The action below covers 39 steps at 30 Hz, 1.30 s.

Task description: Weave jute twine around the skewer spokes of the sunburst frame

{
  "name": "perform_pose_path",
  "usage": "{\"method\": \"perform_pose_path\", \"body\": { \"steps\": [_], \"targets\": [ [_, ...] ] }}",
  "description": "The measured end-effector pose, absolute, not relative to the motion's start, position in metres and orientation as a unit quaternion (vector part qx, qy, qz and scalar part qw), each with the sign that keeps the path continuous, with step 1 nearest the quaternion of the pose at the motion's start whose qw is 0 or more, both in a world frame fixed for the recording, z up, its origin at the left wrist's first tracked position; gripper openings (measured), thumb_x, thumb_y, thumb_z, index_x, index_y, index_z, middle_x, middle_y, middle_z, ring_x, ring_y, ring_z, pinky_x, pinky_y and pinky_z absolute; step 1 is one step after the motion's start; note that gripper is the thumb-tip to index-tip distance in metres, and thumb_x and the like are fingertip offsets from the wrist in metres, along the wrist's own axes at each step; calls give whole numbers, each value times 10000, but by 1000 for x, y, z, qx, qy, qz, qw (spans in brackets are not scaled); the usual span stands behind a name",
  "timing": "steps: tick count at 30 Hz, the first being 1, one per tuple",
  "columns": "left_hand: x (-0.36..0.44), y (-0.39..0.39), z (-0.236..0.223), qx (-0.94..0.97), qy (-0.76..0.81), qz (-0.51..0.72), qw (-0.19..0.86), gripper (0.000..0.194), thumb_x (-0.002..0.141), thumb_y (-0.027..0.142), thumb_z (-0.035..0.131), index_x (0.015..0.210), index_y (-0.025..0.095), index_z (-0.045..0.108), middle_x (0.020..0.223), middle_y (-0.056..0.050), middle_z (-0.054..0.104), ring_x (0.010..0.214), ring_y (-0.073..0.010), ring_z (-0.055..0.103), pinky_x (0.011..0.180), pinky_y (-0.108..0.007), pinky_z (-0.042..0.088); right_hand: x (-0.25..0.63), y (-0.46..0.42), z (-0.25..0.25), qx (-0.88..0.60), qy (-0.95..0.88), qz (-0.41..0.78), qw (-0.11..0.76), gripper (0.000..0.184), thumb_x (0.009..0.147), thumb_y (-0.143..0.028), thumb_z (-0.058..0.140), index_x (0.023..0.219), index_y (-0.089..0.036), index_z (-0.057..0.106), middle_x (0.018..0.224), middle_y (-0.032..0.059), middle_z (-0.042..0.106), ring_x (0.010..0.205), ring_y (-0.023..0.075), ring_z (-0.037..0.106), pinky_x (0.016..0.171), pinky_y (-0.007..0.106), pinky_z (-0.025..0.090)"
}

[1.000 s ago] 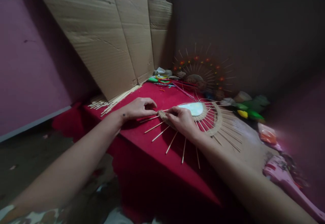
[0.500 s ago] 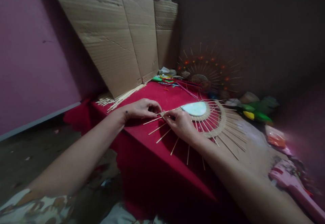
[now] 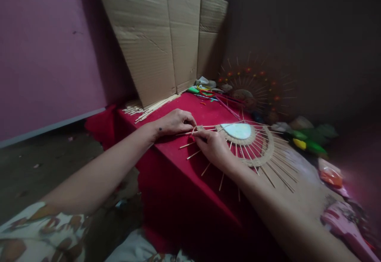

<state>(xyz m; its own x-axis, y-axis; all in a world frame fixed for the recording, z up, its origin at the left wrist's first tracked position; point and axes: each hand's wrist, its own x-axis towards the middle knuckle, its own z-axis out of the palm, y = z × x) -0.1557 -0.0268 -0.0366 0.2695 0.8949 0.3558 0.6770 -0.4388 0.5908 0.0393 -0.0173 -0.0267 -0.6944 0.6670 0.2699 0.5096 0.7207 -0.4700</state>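
Observation:
A half-round piece of thin wooden sticks [image 3: 223, 179] fans out over the red cloth, with a pale blue-white half disc [image 3: 238, 131] at its centre. A tan twine band [image 3: 263, 153] runs in an arc across the sticks. At the arc's left end, my left hand [image 3: 177, 121] is closed, thumb and fingers pinching a small loop of twine [image 3: 195, 129] beside the outermost stick. My right hand [image 3: 216, 146] lies over the sticks, its fingers closed on the band's end close to the left fingertips. It hides part of the band.
A tall cardboard sheet [image 3: 149, 36] stands behind, loose sticks [image 3: 157, 106] at its foot. A second stick fan with orange flowers [image 3: 247, 70] leans on the dark wall. Scissors [image 3: 206, 91] lie at the back. A pink glue gun [image 3: 345, 224] sits at right, near an orange packet [image 3: 331, 173].
The view has shifted, so the scene sits further right. My left fingers have closed in toward the right fingertips, and a small twine loop now shows between the hands.

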Motion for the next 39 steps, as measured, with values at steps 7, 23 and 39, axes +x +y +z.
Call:
{"method": "perform_pose_path", "body": {
  "steps": [7,23,39],
  "targets": [
    [-160,-23,-33,744,511,300,310,221,714,216,637,882,117,740,747,-37,705,670,-132,603,610,-225,434,23,-23,-14,-363,-887,225,172,273,857,-204,531,1005,-148,755,825,103,759,767,211,700,689,291,479],
    [-165,-23,-26,718,491,283,405,271,677,197,588,897,118,724,773,-45,696,654,-136,586,587,-239,427,-3,-56,-10,-367,-925,51,84,308,895,-252,446,990,-148,721,916,138,736,793,241,669,691,343,450],
    [-160,-26,-28,697,490,305,425,171,655,148,665,814,112,716,694,-16,677,610,-112,561,580,-237,417,-13,-78,-11,-90,-977,-192,-27,327,857,-14,355,885,-72,675,780,187,664,691,247,646,525,311,411]
  ]
}}
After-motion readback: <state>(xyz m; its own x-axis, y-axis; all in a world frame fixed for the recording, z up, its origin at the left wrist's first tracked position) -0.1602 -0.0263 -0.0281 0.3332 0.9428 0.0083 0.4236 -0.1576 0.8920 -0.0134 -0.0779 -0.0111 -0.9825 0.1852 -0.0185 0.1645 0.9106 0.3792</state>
